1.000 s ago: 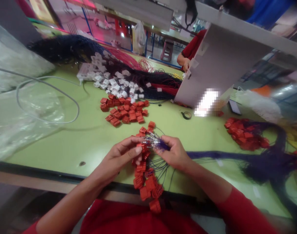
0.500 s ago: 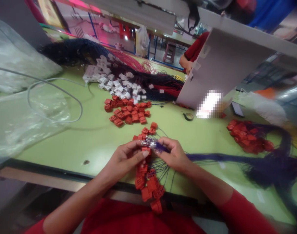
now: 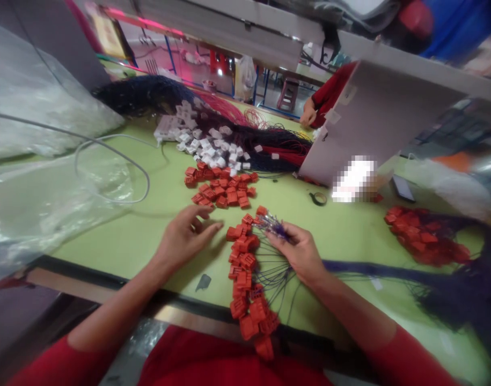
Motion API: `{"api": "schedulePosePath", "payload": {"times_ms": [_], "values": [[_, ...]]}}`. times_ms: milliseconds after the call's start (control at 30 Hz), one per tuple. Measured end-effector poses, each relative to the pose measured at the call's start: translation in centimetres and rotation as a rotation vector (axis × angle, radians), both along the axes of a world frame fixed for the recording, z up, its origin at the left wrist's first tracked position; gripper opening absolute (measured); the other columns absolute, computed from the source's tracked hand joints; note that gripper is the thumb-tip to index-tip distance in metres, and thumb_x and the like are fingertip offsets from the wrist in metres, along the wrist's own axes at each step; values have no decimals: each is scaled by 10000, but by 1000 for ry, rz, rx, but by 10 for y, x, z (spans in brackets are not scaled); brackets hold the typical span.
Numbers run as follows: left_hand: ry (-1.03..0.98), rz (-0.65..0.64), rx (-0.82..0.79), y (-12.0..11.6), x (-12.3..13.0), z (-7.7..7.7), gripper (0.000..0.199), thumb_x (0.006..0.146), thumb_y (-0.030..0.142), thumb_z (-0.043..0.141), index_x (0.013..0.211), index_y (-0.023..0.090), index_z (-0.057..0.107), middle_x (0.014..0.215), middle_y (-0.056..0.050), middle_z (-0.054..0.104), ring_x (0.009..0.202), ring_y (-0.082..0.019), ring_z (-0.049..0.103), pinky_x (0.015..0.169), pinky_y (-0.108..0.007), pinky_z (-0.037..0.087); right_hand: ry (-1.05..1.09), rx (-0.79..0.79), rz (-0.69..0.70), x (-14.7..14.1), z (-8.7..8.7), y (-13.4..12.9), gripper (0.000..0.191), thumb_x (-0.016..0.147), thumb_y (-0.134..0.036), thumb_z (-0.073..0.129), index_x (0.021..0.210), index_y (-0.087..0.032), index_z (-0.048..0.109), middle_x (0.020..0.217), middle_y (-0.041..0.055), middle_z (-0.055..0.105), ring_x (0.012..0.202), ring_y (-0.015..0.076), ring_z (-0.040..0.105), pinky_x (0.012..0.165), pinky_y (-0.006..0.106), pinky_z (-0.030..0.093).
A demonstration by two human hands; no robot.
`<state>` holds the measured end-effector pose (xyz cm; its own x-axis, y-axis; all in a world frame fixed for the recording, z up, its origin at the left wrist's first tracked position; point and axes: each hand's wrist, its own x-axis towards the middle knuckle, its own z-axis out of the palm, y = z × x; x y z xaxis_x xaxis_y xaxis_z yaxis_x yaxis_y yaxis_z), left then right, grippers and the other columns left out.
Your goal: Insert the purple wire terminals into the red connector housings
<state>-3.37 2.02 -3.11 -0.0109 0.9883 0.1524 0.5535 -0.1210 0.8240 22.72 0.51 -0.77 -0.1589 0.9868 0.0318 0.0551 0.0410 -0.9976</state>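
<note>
My right hand [image 3: 299, 247] is closed round a bundle of purple wires [image 3: 284, 231], whose silvery terminal ends [image 3: 270, 222] fan out to the left. My left hand [image 3: 188, 234] is apart from the bundle, thumb and fingers parted with nothing between them. Just beyond its fingertips lies a loose pile of red connectors [image 3: 225, 187]. A row of red connectors joined to thin wires [image 3: 242, 260] runs between my hands down to the table's front edge, some hanging over it. The wire bundle trails right from under my right wrist.
White connectors [image 3: 213, 147] lie behind the red pile. A roll of black tape [image 3: 318, 199], a phone [image 3: 402, 188] and bagged red connectors [image 3: 424, 236] are to the right. Plastic bags [image 3: 60, 187] and a grey cable [image 3: 147, 185] lie left. Behind a grey panel [image 3: 374, 123] shows another person's hand [image 3: 308, 113].
My left hand has let go of the wire ends and moved left toward the loose red pile. My right hand keeps the bundle. The view has shifted slightly.
</note>
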Motion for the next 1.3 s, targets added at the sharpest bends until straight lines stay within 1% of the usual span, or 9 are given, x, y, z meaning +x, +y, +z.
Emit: {"api": "schedulePosePath", "payload": {"times_ms": [167, 333, 533, 667, 800, 900, 1067, 1167, 1300], "values": [[516, -4, 170, 37, -32, -8, 290, 882, 390, 542, 1050, 225, 710, 1114, -92, 598, 744, -192, 616, 623, -307, 481, 21, -164, 86, 0, -2, -2, 348, 811, -506, 760, 803, -167, 677, 679, -2, 624, 521, 80, 417, 475, 229, 319], [535, -90, 151, 35, -27, -8, 250, 921, 355, 472, 947, 179, 648, 1030, -86, 574, 682, -182, 599, 675, -345, 513, 32, -172, 90, -1, 2, -2, 301, 784, -442, 791, 778, -169, 664, 632, -30, 600, 509, 72, 407, 474, 219, 321], [562, -120, 194, 20, -19, -10, 281, 936, 339, 459, 1033, 153, 647, 1014, -125, 577, 776, -240, 630, 750, -397, 546, 55, -187, 72, -2, 1, -3, 238, 744, -361, 809, 822, -162, 703, 728, -18, 651, 610, 93, 507, 596, 242, 425], [508, -196, 118, 10, -22, -6, 254, 927, 370, 485, 924, 171, 641, 999, -118, 612, 718, -215, 636, 711, -374, 538, 39, -183, 49, -2, 1, -4, 228, 746, -344, 807, 860, -164, 729, 760, -7, 679, 656, 113, 553, 640, 260, 468], [423, -210, 68, -1, -23, -6, 320, 915, 439, 532, 1008, 158, 651, 928, -100, 651, 673, -211, 638, 673, -372, 527, 33, -150, 44, -4, 3, -5, 231, 745, -348, 804, 867, -164, 735, 763, -3, 686, 680, 128, 576, 653, 270, 488], [181, -191, 94, -10, -15, -7, 364, 883, 485, 631, 1056, 168, 681, 985, -100, 681, 759, -207, 669, 700, -340, 551, 10, -129, 50, -5, 5, -6, 222, 742, -345, 797, 845, -158, 734, 748, -6, 679, 666, 120, 562, 653, 266, 483], [-250, -131, -9, -26, 17, -1, 389, 800, 397, 788, 1084, 186, 625, 759, -15, 700, 565, -131, 616, 483, -225, 476, -25, -140, 62, -6, 10, -8, 207, 740, -334, 781, 834, -157, 730, 733, -5, 665, 654, 116, 538, 645, 266, 464], [-381, -128, 37, -32, 32, 8, 359, 774, 325, 816, 1042, 176, 628, 934, -67, 750, 695, -150, 699, 566, -226, 548, -18, -152, 63, -6, 12, -8, 198, 736, -333, 774, 812, -158, 721, 713, -13, 643, 639, 110, 522, 629, 259, 447], [-472, -176, -9, -36, 41, 15, 369, 776, 276, 827, 1086, 173, 656, 902, -53, 768, 730, -165, 742, 655, -240, 606, -21, -145, 63, -5, 13, -9, 198, 736, -333, 769, 798, -154, 710, 698, -19, 623, 624, 103, 506, 613, 253, 435]]}}
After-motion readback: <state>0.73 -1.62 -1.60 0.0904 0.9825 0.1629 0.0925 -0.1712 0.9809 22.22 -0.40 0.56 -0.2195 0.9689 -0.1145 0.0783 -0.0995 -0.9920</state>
